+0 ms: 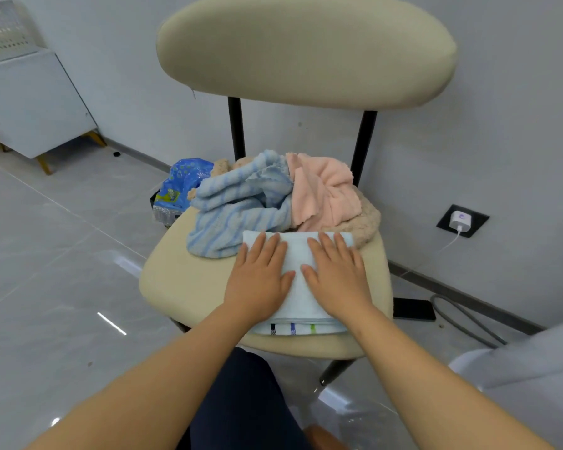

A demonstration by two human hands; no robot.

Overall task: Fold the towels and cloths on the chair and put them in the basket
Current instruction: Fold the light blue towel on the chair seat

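Note:
A folded pale blue towel [298,287] lies at the front of the beige chair seat [176,280]. My left hand [259,280] and my right hand [337,276] press flat on it, fingers straight, side by side. Behind it sits a heap: a blue striped towel [238,206], a pink cloth [322,190] and a tan fuzzy cloth [364,222] underneath. A white perforated basket [4,30] stands on a cabinet at the far upper left.
A dark bin holding a blue plastic bag [184,183] stands behind the chair's left side. At the right, a charger [460,220] is plugged into a wall socket, a black phone [413,308] lies on the floor, and a grey hose runs nearby. White cabinet [30,105] at left.

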